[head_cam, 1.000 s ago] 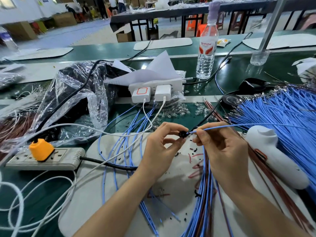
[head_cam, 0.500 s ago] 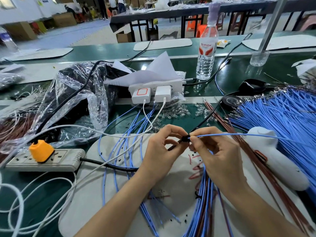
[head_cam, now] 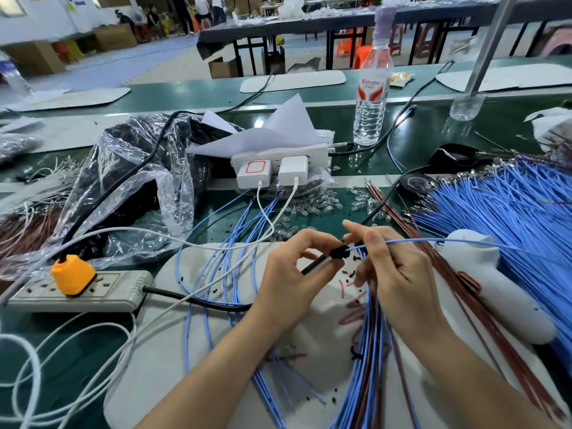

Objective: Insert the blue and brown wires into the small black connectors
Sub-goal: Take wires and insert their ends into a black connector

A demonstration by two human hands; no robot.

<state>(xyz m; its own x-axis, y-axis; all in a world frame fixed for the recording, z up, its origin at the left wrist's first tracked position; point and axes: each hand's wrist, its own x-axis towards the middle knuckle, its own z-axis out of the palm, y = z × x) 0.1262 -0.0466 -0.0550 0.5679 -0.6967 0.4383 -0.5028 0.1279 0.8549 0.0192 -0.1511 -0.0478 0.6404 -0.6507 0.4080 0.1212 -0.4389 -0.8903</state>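
My left hand [head_cam: 294, 274] pinches a small black connector [head_cam: 339, 252] between thumb and fingers above the white mat. My right hand [head_cam: 393, 267] pinches a single blue wire [head_cam: 433, 240] close to its tip, and that tip meets the connector's right side. The wire runs off right toward the big pile of blue wires [head_cam: 520, 218]. Brown wires [head_cam: 458, 283] lie in a long bundle to the right of my right hand. More blue and brown wires [head_cam: 368, 351] run under my right wrist toward me.
A white handheld tool [head_cam: 501, 292] lies right of my hands. A grey power strip with an orange plug [head_cam: 72, 275] sits at the left, beside a clear plastic bag [head_cam: 133, 193]. White chargers [head_cam: 269, 168], a water bottle [head_cam: 373, 97] and black tape [head_cam: 416, 184] stand behind.
My two hands have drawn together and dropped slightly. The blue wire's tip has been brought right up to the connector.
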